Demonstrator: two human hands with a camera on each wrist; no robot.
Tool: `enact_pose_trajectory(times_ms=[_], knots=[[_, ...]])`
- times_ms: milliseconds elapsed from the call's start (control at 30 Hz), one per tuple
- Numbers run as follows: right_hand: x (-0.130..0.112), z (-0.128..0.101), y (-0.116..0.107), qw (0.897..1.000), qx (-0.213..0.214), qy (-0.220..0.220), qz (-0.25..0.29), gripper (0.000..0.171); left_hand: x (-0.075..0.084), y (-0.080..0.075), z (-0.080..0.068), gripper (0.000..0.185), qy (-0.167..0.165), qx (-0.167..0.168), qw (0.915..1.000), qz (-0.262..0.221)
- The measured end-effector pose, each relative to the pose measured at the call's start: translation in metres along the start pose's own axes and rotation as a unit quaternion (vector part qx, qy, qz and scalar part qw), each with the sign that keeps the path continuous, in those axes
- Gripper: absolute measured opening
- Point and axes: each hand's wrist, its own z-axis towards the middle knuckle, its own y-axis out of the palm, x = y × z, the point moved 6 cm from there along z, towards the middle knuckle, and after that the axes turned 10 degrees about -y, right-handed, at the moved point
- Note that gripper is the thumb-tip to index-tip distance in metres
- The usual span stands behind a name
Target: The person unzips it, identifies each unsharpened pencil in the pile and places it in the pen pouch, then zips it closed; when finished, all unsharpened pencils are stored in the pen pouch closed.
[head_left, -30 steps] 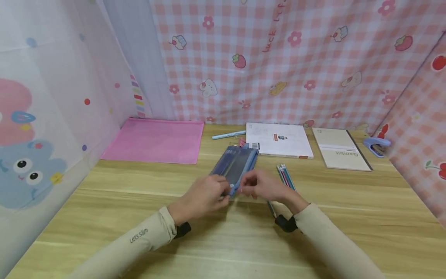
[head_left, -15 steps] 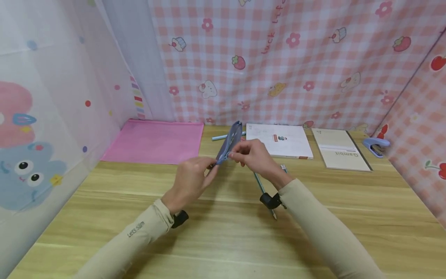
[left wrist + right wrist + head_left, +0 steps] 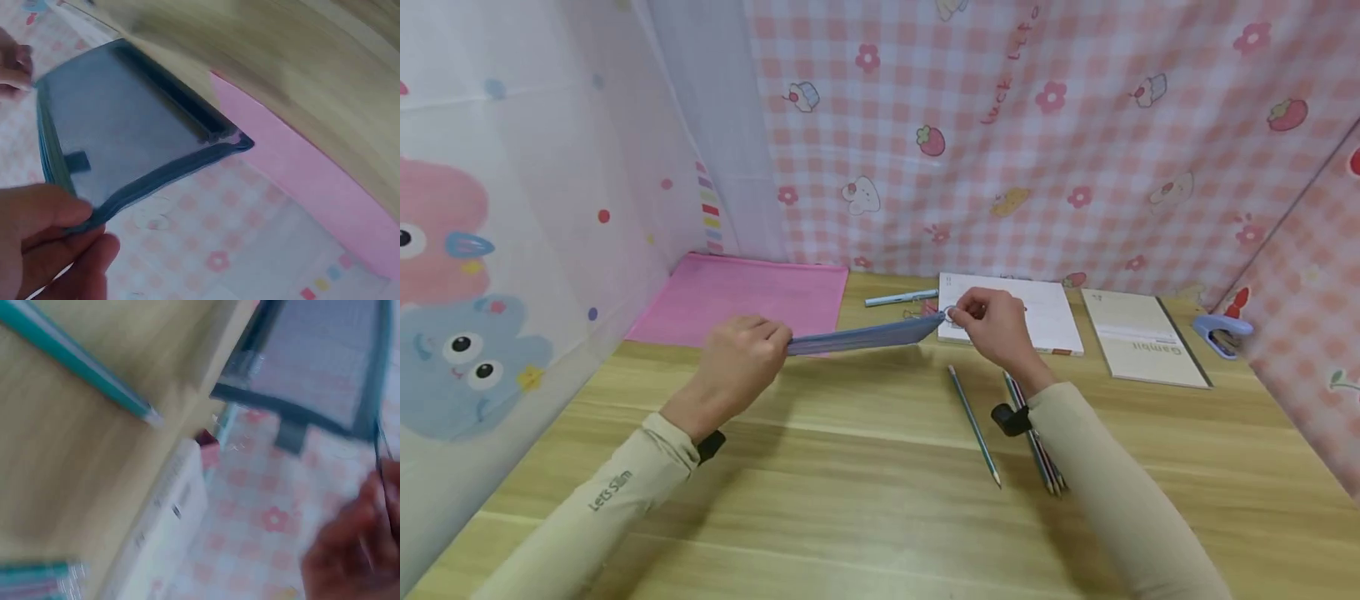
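Whereas half a second earlier the blue mesh pouch [image 3: 865, 337] stood end-up between close hands, it was now stretched level above the desk's [image 3: 850, 500] far-middle. Left hand [image 3: 737, 362] pinched its left end; right hand [image 3: 992, 321] pinched the zipper pull, apparently drawn along.

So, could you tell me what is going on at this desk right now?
A person holds a blue mesh pencil pouch in the air above the wooden desk, stretched between both hands. The left hand grips one end; the right hand pinches the other end, at what looks like the zipper pull. A single teal pencil and a bundle of pencils lie on the desk beneath. A pink folder, a light blue pen and two booklets lie behind.
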Motion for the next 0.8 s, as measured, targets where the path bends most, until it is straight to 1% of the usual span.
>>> enact_pose_trajectory(times_ms=[33, 67, 100, 133, 200, 233, 267, 300, 367, 433, 500, 567, 667, 733, 800], knots=[[-0.004, -0.005, 0.002, 0.999, -0.039, -0.017, 0.009, 0.016, 0.000, 0.002, -0.004, 0.015, 0.004, -0.013, 0.9999, -0.001], [-0.009, -0.012, 0.004, 0.996, -0.086, -0.033, 0.020, 0.015, 0.000, 0.003, -0.009, 0.014, 0.008, -0.031, 0.9995, -0.008], [-0.014, -0.021, 0.007, 0.988, -0.140, -0.051, 0.031, 0.015, 0.000, 0.005, -0.015, 0.013, 0.011, -0.049, 0.9986, -0.016], [-0.018, -0.031, 0.010, 0.977, -0.195, -0.071, 0.045, 0.015, 0.001, 0.007, -0.021, 0.013, 0.013, -0.070, 0.9970, -0.029], [-0.028, -0.056, 0.016, 0.948, -0.294, -0.108, 0.062, 0.015, 0.006, 0.010, -0.033, 0.014, 0.027, -0.113, 0.9918, -0.053], [-0.032, -0.067, 0.018, 0.934, -0.329, -0.124, 0.064, 0.015, 0.010, 0.012, -0.039, 0.016, 0.036, -0.135, 0.9882, -0.063], [-0.035, -0.077, 0.021, 0.924, -0.353, -0.134, 0.062, 0.015, 0.014, 0.015, -0.043, 0.019, 0.044, -0.155, 0.9843, -0.072], [-0.036, -0.085, 0.022, 0.917, -0.368, -0.141, 0.061, 0.016, 0.017, 0.017, -0.046, 0.020, 0.051, -0.169, 0.9813, -0.076], [-0.037, -0.096, 0.025, 0.911, -0.382, -0.146, 0.050, 0.017, 0.024, 0.020, -0.050, 0.025, 0.061, -0.196, 0.9756, -0.078], [-0.035, -0.101, 0.026, 0.914, -0.379, -0.141, 0.036, 0.017, 0.029, 0.023, -0.053, 0.026, 0.061, -0.211, 0.9725, -0.077], [-0.033, -0.102, 0.027, 0.915, -0.379, -0.134, 0.026, 0.016, 0.031, 0.024, -0.055, 0.028, 0.052, -0.220, 0.9707, -0.080], [-0.030, -0.101, 0.028, 0.917, -0.376, -0.134, 0.008, 0.016, 0.032, 0.026, -0.058, 0.027, 0.043, -0.229, 0.9688, -0.085], [-0.025, -0.098, 0.028, 0.920, -0.371, -0.121, -0.012, 0.016, 0.033, 0.027, -0.060, 0.025, 0.035, -0.237, 0.9670, -0.087], [-0.022, -0.096, 0.029, 0.921, -0.373, -0.112, -0.019, 0.016, 0.034, 0.028, -0.059, 0.022, 0.035, -0.243, 0.9657, -0.084], [-0.020, -0.097, 0.030, 0.918, -0.382, -0.104, -0.015, 0.016, 0.035, 0.028, -0.058, 0.021, 0.034, -0.250, 0.9644, -0.080]])
